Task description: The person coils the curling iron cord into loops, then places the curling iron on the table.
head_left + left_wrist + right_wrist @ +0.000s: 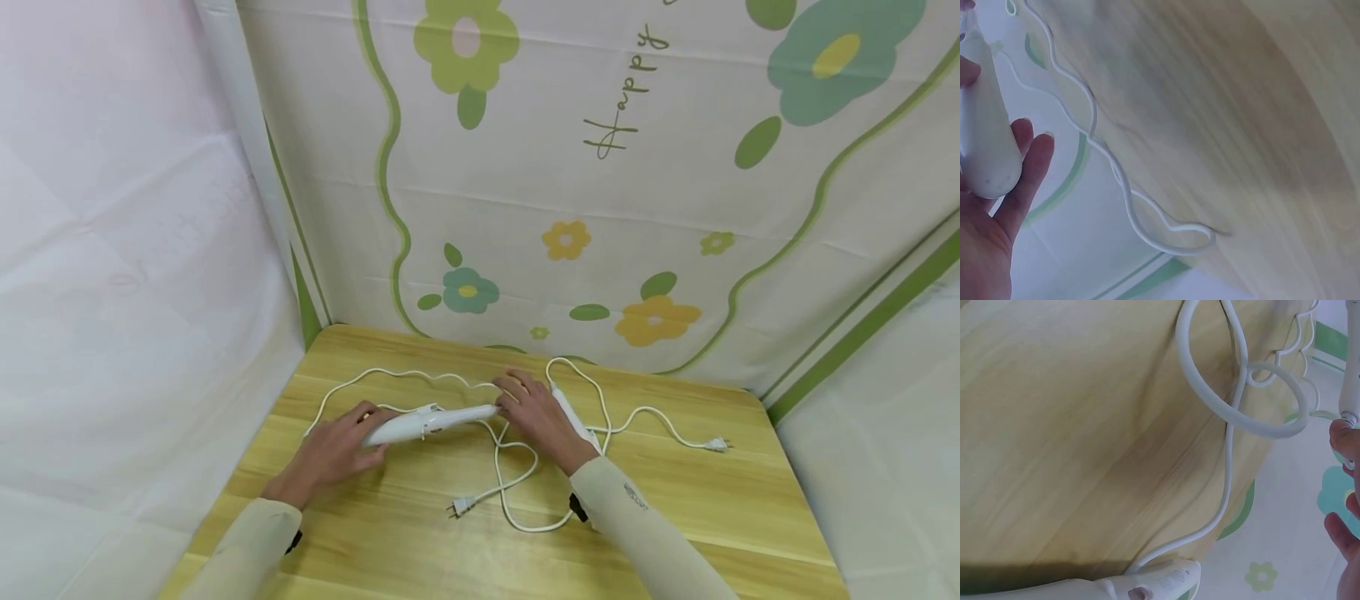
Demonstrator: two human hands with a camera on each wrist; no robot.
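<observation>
A white wand-shaped corded appliance [412, 426] is held a little above the wooden table. My left hand [330, 452] grips its thick rounded end, and the left wrist view shows fingers and thumb about that white body [988, 119]. At the narrow end, my right hand [534, 419] pinches where the cord comes out, as the right wrist view also shows with the thumb [1342, 434] there. Partly hidden behind my right wrist lies a second white corded appliance [570, 408], seen also at the bottom of the right wrist view [1154, 582].
White cords lie in loops over the wooden table [405, 533]. One two-pin plug [463, 505] rests near the middle, another plug [717, 444] at the right. Flower-printed cloth [510, 183] stands behind the table, with white cloth [135, 275] on the left.
</observation>
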